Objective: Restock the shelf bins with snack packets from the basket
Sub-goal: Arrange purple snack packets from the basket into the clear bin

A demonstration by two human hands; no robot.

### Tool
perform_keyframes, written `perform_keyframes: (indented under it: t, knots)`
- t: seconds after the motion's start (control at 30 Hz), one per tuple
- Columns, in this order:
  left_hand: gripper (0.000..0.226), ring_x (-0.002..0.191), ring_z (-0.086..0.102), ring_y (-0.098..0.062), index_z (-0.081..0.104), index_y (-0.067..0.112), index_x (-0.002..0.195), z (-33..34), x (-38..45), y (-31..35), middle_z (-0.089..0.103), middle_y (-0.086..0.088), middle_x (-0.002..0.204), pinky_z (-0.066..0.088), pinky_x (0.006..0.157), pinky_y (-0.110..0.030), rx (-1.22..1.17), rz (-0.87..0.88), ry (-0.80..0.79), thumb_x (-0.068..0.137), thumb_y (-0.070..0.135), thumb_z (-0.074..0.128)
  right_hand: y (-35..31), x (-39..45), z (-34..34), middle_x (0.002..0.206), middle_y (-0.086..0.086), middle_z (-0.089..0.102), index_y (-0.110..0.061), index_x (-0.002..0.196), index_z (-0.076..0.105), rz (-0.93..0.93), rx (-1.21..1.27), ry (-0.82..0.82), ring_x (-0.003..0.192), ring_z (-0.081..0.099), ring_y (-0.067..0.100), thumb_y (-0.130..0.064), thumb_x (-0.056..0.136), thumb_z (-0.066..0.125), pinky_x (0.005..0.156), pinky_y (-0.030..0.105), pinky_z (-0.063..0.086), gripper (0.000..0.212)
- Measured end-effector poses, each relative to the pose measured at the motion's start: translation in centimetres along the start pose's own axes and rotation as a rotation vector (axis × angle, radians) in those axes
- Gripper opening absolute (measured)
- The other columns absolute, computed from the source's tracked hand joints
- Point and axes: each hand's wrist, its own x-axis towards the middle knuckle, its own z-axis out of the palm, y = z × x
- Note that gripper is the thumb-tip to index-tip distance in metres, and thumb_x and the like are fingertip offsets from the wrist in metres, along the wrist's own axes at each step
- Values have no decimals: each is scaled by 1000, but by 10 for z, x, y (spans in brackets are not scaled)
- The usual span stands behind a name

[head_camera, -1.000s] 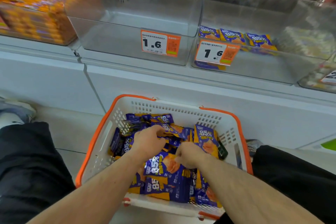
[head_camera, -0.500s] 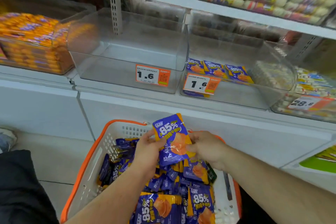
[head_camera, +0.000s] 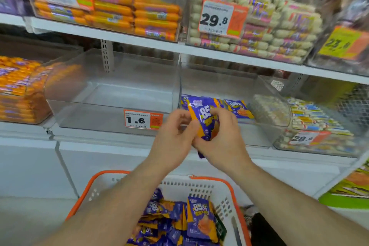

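Observation:
My right hand [head_camera: 221, 140] grips a bunch of purple and orange snack packets [head_camera: 203, 118], held up in front of the right clear shelf bin [head_camera: 257, 126]. My left hand [head_camera: 173, 140] is at the packets' left edge, fingers curled and touching them. A few matching packets [head_camera: 238, 108] lie in that bin behind my hands. The left clear bin [head_camera: 111, 96] holds nothing and carries a 1.6 price tag [head_camera: 142, 119]. Below, the white basket with an orange rim [head_camera: 225, 183] holds several more packets [head_camera: 201, 219].
Orange sausage packs [head_camera: 18, 88] fill the bin at far left. Pale snack packs [head_camera: 311, 116] sit in bins to the right. The upper shelf [head_camera: 159, 44] holds stocked bins tagged 28.8 and 29.8. White cabinet fronts run below the bins.
Both hands rose from the basket with packets and moved up to the right bin's front. The view tilted upward, so the upper shelf shows and less of the basket.

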Motion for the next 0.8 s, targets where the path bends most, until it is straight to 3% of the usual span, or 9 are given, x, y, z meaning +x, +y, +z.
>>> perform_keyframes:
  t: [0.1, 0.17, 0.2, 0.27, 0.37, 0.53, 0.63, 0.7, 0.8]
  knots:
    - [44, 127, 48, -30, 59, 22, 124, 0, 31, -22, 55, -10, 134, 24, 112, -53, 804, 338, 38, 91, 44, 40, 7, 48, -27, 123, -2, 45, -23, 131, 47, 63, 26, 109, 114, 48, 13, -32, 69, 80, 95, 28, 42, 71]
    - [53, 137, 34, -42, 52, 29, 136, 1, 41, -39, 40, -22, 147, 10, 116, -56, 1116, 260, 46, 86, 46, 46, 17, 82, -40, 128, 1, 41, -29, 139, 41, 129, -43, 48, 116, 47, 17, -34, 73, 77, 96, 28, 39, 76]
    - [57, 137, 34, -44, 51, 30, 137, 3, 43, -47, 39, -24, 147, 10, 115, -59, 1172, 206, 8, 82, 46, 54, 23, 97, -43, 133, 4, 39, -32, 142, 38, 170, -103, 1, 118, 47, 21, -38, 74, 77, 97, 30, 40, 79]
    - [69, 128, 45, -44, 56, 27, 134, 6, 42, -61, 51, -23, 136, 17, 111, -62, 1249, 150, -96, 67, 40, 71, 37, 123, -44, 142, 11, 34, -36, 147, 35, 251, -219, -100, 123, 47, 29, -47, 74, 77, 102, 35, 42, 84]
    - [78, 119, 53, -41, 59, 24, 130, 7, 41, -66, 59, -20, 124, 17, 109, -60, 1305, 165, -70, 55, 30, 75, 56, 147, -32, 144, 13, 42, -36, 145, 40, 309, -355, -238, 127, 47, 30, -57, 71, 74, 103, 38, 45, 84]
    - [78, 115, 54, -41, 58, 23, 131, 6, 43, -70, 60, -20, 121, 15, 109, -59, 1322, 197, -23, 54, 29, 72, 69, 158, -11, 146, 6, 48, -22, 139, 51, 259, -638, -490, 130, 46, 27, -60, 81, 63, 102, 33, 41, 71]
    - [78, 117, 52, -40, 57, 23, 132, 8, 43, -74, 59, -19, 123, 16, 110, -60, 1310, 234, 8, 56, 30, 73, 71, 156, -4, 136, 10, 54, -20, 123, 64, 244, -739, -676, 123, 49, 29, -63, 88, 49, 103, 35, 40, 58]
    - [78, 118, 51, -40, 56, 24, 133, 9, 44, -76, 58, -19, 123, 19, 111, -61, 1306, 247, 18, 57, 30, 74, 74, 157, -1, 124, 8, 61, -20, 112, 68, 244, -819, -756, 110, 55, 26, -66, 88, 47, 100, 37, 45, 56]
    - [79, 122, 47, -39, 51, 25, 137, 8, 44, -78, 55, -19, 127, 15, 113, -61, 1315, 230, 7, 61, 32, 71, 73, 156, -2, 87, 4, 61, -17, 90, 65, 318, -811, -842, 73, 55, 16, -56, 90, 54, 79, 33, 50, 41]
